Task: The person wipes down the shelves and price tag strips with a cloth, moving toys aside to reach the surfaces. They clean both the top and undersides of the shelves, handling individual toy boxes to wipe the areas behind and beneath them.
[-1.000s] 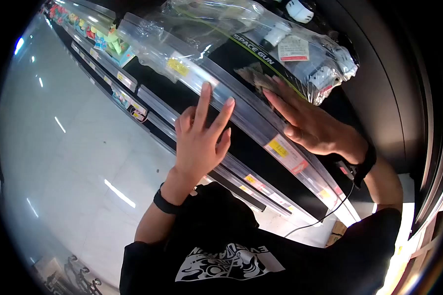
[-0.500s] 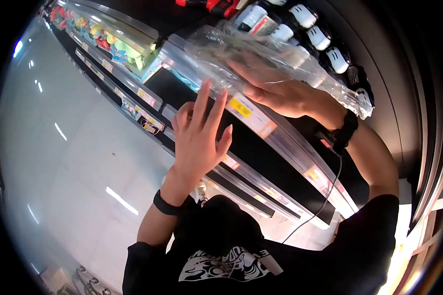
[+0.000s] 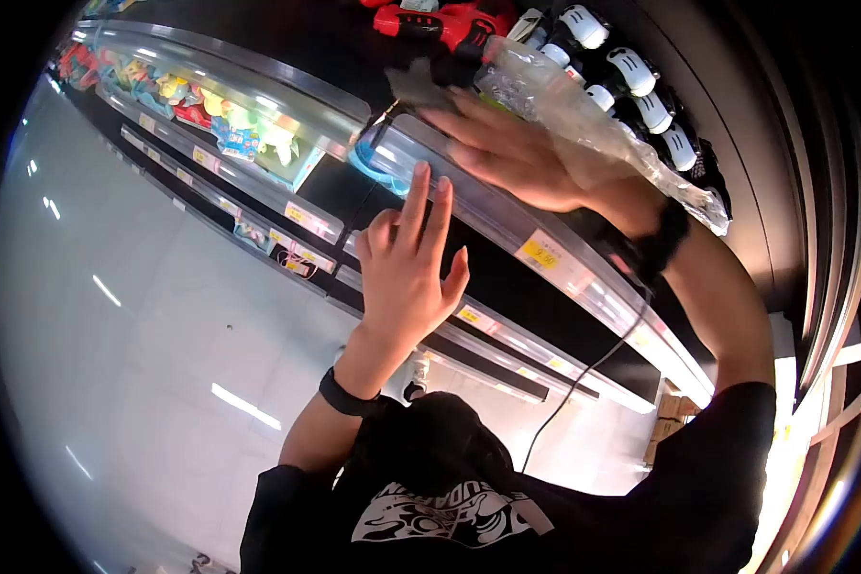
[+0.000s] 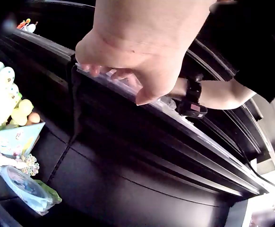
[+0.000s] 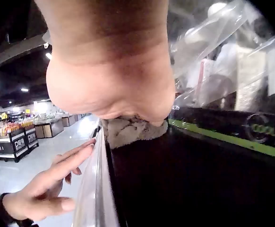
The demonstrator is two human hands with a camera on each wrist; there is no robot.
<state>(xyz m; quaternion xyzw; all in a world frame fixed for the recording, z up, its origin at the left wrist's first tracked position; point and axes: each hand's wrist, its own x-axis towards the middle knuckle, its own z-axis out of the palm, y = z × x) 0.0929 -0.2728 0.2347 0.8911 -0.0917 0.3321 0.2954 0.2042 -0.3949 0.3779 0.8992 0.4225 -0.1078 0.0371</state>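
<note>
Reaches over the black shelf (image 5: 189,184) with the right hand (image 3: 526,158), with fingers nearly straight over the grey cloth (image 3: 419,84), seemingly pressing and not grasping it. To be found, this cloth, in the upper middle of the head view, showing past these fingertips toward the upper left. Across the right wrist view, with the longer side from left to right, between the clear strip (image 5: 92,189) and the bag (image 3: 574,105). Lower in the head view, farther from the cloth, the left hand (image 3: 411,277), with two fingers extended, the others partly bent, gripping nothing. Impossible to tell, if touching the strip. Blurred in the head view, the cloth; hidden behind the palm in the right wrist view, the right fingertips; not visible in the left wrist view, any cloth.
</note>
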